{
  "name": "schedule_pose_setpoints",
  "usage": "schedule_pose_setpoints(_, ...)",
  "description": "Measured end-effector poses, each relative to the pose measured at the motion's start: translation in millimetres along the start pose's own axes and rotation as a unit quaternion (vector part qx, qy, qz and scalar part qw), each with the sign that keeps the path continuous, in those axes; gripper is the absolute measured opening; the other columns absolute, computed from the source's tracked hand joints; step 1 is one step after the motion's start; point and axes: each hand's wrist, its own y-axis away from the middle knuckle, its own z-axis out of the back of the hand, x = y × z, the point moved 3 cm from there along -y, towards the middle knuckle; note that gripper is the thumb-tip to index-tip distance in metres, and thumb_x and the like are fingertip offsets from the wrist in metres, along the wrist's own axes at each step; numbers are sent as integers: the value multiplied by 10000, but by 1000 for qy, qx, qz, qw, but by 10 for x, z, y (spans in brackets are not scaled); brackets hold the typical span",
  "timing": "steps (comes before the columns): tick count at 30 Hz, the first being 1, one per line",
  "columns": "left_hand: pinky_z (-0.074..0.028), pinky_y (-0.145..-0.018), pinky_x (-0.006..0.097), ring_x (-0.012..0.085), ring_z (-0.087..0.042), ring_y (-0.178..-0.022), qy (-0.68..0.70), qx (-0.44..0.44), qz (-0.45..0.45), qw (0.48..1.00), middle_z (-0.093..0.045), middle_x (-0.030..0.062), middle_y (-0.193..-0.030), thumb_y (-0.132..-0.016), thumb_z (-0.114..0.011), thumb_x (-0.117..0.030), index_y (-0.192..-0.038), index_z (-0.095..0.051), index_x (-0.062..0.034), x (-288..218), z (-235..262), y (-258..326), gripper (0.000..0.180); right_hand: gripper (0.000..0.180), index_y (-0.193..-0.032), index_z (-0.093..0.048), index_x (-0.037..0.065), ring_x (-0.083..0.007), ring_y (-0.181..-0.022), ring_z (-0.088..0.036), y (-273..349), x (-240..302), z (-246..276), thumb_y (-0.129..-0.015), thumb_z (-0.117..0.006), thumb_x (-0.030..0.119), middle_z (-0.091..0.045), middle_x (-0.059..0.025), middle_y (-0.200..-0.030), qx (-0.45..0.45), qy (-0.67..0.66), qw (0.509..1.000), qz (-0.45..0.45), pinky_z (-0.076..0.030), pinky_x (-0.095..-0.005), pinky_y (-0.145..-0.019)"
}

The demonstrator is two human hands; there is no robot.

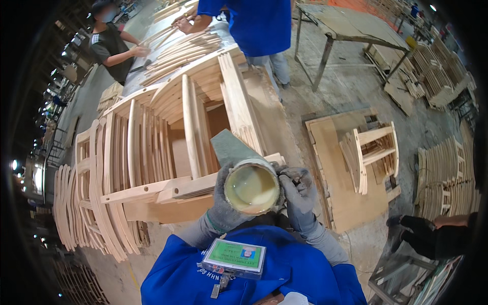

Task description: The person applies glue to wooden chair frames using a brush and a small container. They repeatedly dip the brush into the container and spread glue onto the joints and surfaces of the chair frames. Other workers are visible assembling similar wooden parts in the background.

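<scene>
A round tin (251,189) of pale yellowish paste sits right up at chest level, with the left hand (223,201) wrapped around its side and the right hand (299,195) curled against its rim. Both wear grey gloves. Just below hangs a green-and-white badge (235,257) in a clear sleeve, and curved wooden chair frames (152,147) are stacked in front.

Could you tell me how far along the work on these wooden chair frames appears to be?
Done: many slatted chair frames stand assembled on the bench, all bare wood. In hand: the gloved left hand and right hand hold an open can of pale, creamy liquid close to the chest; nothing is being spread on the wood. Left: loose curved slats lie unassembled further along the bench.
</scene>
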Motion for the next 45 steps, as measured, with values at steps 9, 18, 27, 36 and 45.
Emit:
schedule_pose_setpoints(9,-463,-913,450,314,-498,-1127,-32,-9,-4,999,-444,236,-1265,-887,-350,-574,-1303,-354,51,-41,-215,-235,751,265,-1115,-556,-33,-115,-851,-574,233,-97,447,-918,-465,120,-612,-70,-950,-19,-8,988,-153,-468,-240,-777)
schedule_pose_setpoints(18,-519,-845,324,253,-598,-1017,-465,-105,-419,773,-571,201,-1112,-724,-670,69,-1203,-391,-11,-464,-621,-462,560,262,-1090,-555,-36,-144,-786,-586,-654,-190,1015,-937,-473,160,-614,-88,-904,-71,-2,987,-145,-498,-286,-719)
schedule_pose_setpoints(27,-540,-774,405,350,-605,-909,-329,-296,-507,739,-508,289,-1147,-911,-439,-413,-1217,-443,42,-179,-883,-967,549,225,-1053,-571,-39,-146,-765,-587,-2325,-267,1706,-930,-495,134,-611,-89,-893,118,63,977,-167,-495,-281,-699)
schedule_pose_setpoints(36,-473,-933,435,354,-530,-1073,-162,-230,-589,758,-466,298,-1193,-936,-439,-324,-1265,-409,10,180,-1191,-1839,470,212,-1035,-570,-49,-134,-728,-579,-3237,105,2621,-925,-508,122,-605,-83,-856,116,93,976,-160,-481,-258,-694)
schedule_pose_setpoints(45,-531,-842,330,234,-613,-933,-494,-476,-621,380,-548,221,-1116,-811,-613,14,-1188,-421,12,-160,-1482,-2215,423,202,-1015,-590,-35,-135,-724,-583,-4203,-44,2628,-915,-526,128,-612,-75,-834,159,110,973,-129,-483,-271,-685)
